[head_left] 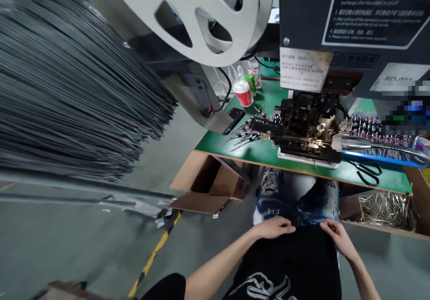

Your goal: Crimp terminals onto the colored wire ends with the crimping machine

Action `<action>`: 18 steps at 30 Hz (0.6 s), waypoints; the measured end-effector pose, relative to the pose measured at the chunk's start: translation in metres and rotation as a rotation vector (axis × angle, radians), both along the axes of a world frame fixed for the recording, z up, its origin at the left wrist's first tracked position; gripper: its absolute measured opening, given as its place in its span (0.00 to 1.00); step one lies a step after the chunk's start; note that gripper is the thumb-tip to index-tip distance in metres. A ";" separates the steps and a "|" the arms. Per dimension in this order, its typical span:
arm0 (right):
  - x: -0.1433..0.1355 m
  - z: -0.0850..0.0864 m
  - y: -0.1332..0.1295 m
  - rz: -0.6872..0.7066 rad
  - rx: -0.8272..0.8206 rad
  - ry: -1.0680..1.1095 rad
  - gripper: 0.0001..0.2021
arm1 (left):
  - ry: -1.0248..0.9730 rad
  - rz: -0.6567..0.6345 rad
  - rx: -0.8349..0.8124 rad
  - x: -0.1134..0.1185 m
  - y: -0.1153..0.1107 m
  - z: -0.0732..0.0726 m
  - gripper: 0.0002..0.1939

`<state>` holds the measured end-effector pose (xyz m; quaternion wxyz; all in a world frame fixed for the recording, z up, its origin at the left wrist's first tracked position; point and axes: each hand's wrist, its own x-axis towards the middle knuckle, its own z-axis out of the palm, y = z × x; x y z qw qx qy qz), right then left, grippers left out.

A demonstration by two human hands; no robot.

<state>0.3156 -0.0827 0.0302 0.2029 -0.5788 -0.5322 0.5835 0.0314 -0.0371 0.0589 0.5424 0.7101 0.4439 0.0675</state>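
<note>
My left hand is closed, its thumb and fingers pinching the hem of a black T-shirt in my lap. On the other side of the same hem, my right hand also grips the cloth between thumb and fingers. Below the hem show blue patterned jeans. In front of my knees a dark terminal crimping machine stands on a green table, apart from both hands. Wires with black sleeves lie left of it.
Black-handled scissors and a blue tray of wire pieces are at right. A red cup and a phone sit at left. Dark cables hang on a rack. Below are an open carton and a box of metallic scrap.
</note>
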 end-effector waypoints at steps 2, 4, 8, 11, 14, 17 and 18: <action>-0.010 -0.002 0.005 0.024 0.010 -0.013 0.34 | 0.096 -0.005 0.022 -0.012 0.011 0.003 0.16; -0.019 0.000 0.017 0.060 0.019 -0.028 0.32 | 0.192 0.037 0.075 -0.026 0.025 0.009 0.14; -0.034 0.019 0.051 0.136 0.120 -0.058 0.21 | 0.318 0.295 0.308 -0.063 0.059 0.044 0.14; -0.049 0.039 0.072 0.182 0.209 -0.053 0.16 | 0.340 0.495 0.527 -0.095 0.094 0.079 0.14; -0.070 0.055 0.080 0.215 0.251 -0.013 0.16 | 0.337 0.624 0.732 -0.114 0.139 0.099 0.09; -0.091 0.064 0.078 0.234 0.272 0.025 0.15 | 0.310 0.695 0.878 -0.118 0.183 0.098 0.05; -0.095 0.065 0.076 0.234 0.274 0.033 0.14 | 0.296 0.712 0.913 -0.117 0.196 0.094 0.07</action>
